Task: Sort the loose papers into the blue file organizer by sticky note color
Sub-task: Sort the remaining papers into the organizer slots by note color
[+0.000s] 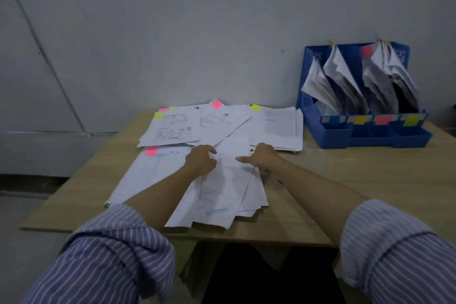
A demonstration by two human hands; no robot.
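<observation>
**Both hands on the loose sheets, organizer waits at the right**

At the far left of the pile, one sheet with a pink sticky note [151, 151] lies flat on the worktop [345, 180], partly under the left forearm. Behind it sits a sheet with drawings [172, 128] that carries a yellow-green note at its corner.

The left hand [201, 159] rests on the near bundle of papers [222, 195]. Its fingers are curled and seem to pinch the edge of the top sheet, so I judge its grip as closed on paper. The right hand [260, 157] is just beside it on the same bundle; the index finger points toward the left hand, the other fingers are bent, and I cannot tell if it really holds a sheet or only presses it.

More papers spread behind the hands, one with a pink note [216, 103] and one with a yellow-green note [256, 107].

At the right, well apart from the pile, stands the blue file organizer [328, 136] against the wall. Papers already lean in its compartments, and orange, pink and yellow-green labels mark its front.

The step in hand seems to be to separate one sheet from the bundle. The next move calls for finding this sheet's note colour, which is not visible here, then lifting it alone and carrying it right to the matching compartment.
</observation>
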